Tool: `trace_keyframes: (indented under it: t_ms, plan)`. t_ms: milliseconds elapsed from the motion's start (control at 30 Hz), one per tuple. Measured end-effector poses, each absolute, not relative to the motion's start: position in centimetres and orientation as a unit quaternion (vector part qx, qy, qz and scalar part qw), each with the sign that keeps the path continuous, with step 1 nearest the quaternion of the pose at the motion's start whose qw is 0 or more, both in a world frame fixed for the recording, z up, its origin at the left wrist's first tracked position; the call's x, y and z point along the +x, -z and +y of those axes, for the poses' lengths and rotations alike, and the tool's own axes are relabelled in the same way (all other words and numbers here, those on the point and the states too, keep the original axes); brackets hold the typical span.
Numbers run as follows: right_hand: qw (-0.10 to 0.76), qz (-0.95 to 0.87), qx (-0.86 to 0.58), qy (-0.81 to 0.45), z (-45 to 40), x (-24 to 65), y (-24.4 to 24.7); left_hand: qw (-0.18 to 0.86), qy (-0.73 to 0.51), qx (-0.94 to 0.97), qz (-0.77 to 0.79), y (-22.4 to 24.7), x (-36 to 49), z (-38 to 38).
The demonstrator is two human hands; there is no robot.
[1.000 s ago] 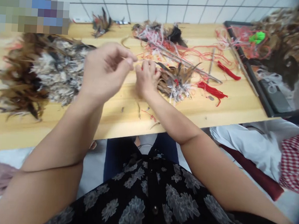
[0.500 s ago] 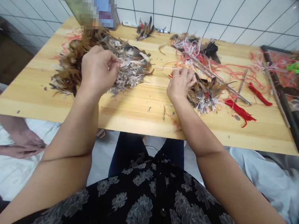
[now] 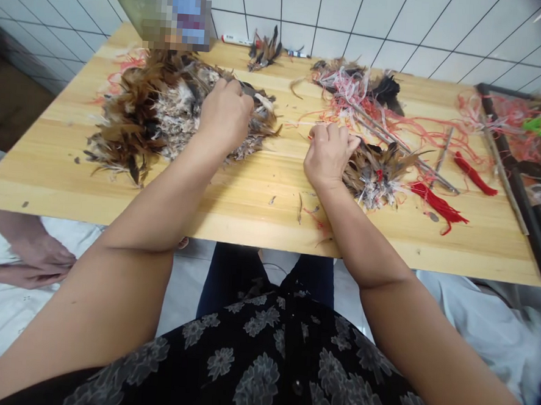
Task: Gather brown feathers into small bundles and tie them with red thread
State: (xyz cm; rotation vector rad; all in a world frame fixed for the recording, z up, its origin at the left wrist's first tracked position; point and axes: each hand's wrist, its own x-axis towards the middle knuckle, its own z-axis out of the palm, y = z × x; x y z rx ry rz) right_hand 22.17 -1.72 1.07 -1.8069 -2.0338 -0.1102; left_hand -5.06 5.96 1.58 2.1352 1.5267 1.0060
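My left hand is over the right part of a large pile of brown, grey and white feathers. Its fingers are bent together, and the tips are hidden behind the hand. My right hand rests on the wooden table, fingers curled and closed. A speck of red shows at its left edge, but what it grips is hidden. Right beside it lies a smaller bunch of feathers with a bit of red in it.
Red tassels, thin rods and tangled pink and white string lie to the right. A dark-edged tray is at the table's right end. A small feather bunch sits by the tiled wall. Another person's hands are at lower left.
My left hand has moved right across the large feather pile, from its middle toward its right side. My right hand stays in place beside the smaller bunch.
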Motion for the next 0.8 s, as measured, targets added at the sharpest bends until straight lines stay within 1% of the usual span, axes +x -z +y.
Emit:
trace_keyframes:
  t_ms: [100,167,233,300,400,467,533,633,800]
  plan:
    - [0.201,-0.754,-0.625,0.015,-1.6,22.3,-0.9,0.098,-0.326,0.716,0.609,-1.7,-4.6,5.4]
    - [0.217,-0.767,-0.603,-0.002,-1.4,22.4,-0.5,0.096,-0.360,0.706,0.602,-2.4,-4.4,4.6]
    - [0.247,-0.779,-0.576,-0.008,-1.1,22.5,0.2,0.136,-0.426,0.699,0.558,-3.2,-4.4,3.7]
    - [0.278,-0.793,-0.542,-0.011,-0.9,22.6,1.2,0.223,-0.488,0.678,0.503,-3.6,-4.3,3.1]
    - [0.313,-0.809,-0.496,-0.035,-0.9,22.5,2.5,0.366,-0.517,0.638,0.438,-2.9,-3.7,2.3]
    - [0.330,-0.815,-0.471,-0.073,-1.1,22.1,3.1,0.423,-0.518,0.619,0.412,-1.9,-2.9,1.8]
    - [0.350,-0.813,-0.447,-0.126,-1.3,21.6,3.5,0.450,-0.518,0.608,0.399,-0.7,-1.9,1.3]
    - [0.388,-0.791,-0.421,-0.215,-1.3,20.9,4.0,0.460,-0.513,0.614,0.385,0.5,-0.7,0.4]
    - [0.414,-0.746,-0.413,-0.318,-1.1,20.6,4.8,0.467,-0.492,0.621,0.392,0.6,0.3,-0.8]
